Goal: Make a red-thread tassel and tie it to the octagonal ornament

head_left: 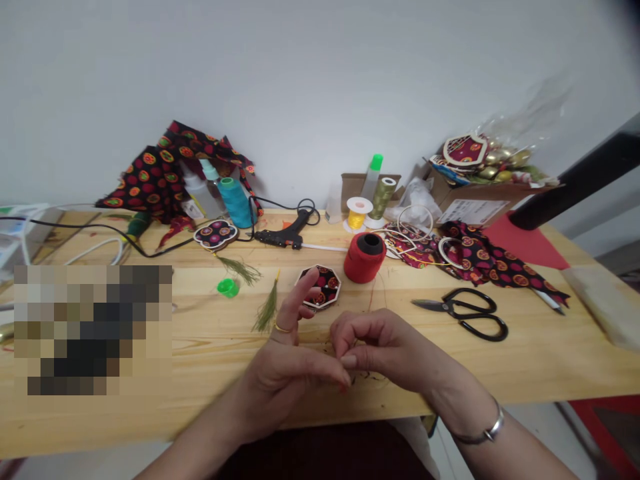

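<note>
My left hand (293, 363) and my right hand (380, 347) meet over the near middle of the wooden table (150, 413), fingertips pinched together on something thin that I cannot make out, perhaps a red thread. My left ring finger wears a gold ring and its upper fingers are raised. Just beyond my hands lies an octagonal fabric-covered piece (321, 287), and a red thread spool (365, 257) stands behind it. A fine red thread (373, 293) trails from the spool toward my hands.
Black scissors (467, 311) lie to the right. A black glue gun (285, 235), teal spool (236, 201), yellow spool (357, 213), olive spool (383, 199), green cap (228, 287), green tassels (265, 310), patterned fabric (170, 167) and a cardboard box (480, 200) line the back.
</note>
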### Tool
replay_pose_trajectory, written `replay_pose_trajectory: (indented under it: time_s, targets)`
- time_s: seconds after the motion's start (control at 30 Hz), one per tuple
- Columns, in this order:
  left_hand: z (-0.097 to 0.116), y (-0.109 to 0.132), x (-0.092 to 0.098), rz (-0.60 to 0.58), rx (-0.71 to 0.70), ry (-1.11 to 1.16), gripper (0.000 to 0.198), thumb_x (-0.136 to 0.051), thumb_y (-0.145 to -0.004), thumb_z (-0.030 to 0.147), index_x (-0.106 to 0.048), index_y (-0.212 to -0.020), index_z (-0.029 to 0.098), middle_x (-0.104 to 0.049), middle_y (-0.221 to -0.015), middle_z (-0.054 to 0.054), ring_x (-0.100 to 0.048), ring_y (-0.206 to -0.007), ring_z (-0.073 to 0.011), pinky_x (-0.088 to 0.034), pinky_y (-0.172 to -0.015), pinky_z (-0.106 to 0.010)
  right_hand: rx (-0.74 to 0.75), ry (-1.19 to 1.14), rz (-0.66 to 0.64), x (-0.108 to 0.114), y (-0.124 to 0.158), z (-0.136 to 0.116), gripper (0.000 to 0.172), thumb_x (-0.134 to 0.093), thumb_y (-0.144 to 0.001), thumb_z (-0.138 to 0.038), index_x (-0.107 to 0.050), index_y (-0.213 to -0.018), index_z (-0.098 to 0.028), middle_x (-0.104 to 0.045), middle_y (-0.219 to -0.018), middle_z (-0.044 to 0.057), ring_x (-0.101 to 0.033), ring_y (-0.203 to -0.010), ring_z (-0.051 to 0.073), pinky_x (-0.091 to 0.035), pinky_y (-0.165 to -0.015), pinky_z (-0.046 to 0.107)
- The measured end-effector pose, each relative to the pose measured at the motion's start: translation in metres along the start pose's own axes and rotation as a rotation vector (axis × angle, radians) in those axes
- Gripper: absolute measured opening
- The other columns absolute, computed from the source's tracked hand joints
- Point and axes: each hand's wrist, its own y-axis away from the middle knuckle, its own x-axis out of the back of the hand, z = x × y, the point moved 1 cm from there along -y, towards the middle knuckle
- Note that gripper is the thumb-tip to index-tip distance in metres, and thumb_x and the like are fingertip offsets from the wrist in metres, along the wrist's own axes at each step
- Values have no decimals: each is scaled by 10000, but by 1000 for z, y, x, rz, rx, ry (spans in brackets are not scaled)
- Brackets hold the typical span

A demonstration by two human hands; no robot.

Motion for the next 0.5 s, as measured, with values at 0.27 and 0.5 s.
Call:
replay_pose_trajectory:
  time_s: [0.27, 0.5]
  targets:
    - [7, -2, 5, 19, 176, 146, 338, -516, -940, 192, -647, -1190, 378, -248, -1586, 39, -364, -1342, -279, -369, -1055, -425, 79, 127, 168, 0, 2, -8, 144, -658, -788, -221, -617, -658, -172, -536, -681, -32, -481, -670, 128, -349, -631, 268]
    - [12, -9, -6, 154, 582, 368, 245, -489, -959, 280, -696, -1090, 285, -635, -1280, -27, -587, -1147, -217, -432, -995, -333, 278, 596, 296, 1, 11, -15, 142, -600, -853, -84, -634, -769, -194, -601, -798, 5, -541, -834, 168, -415, -772, 316]
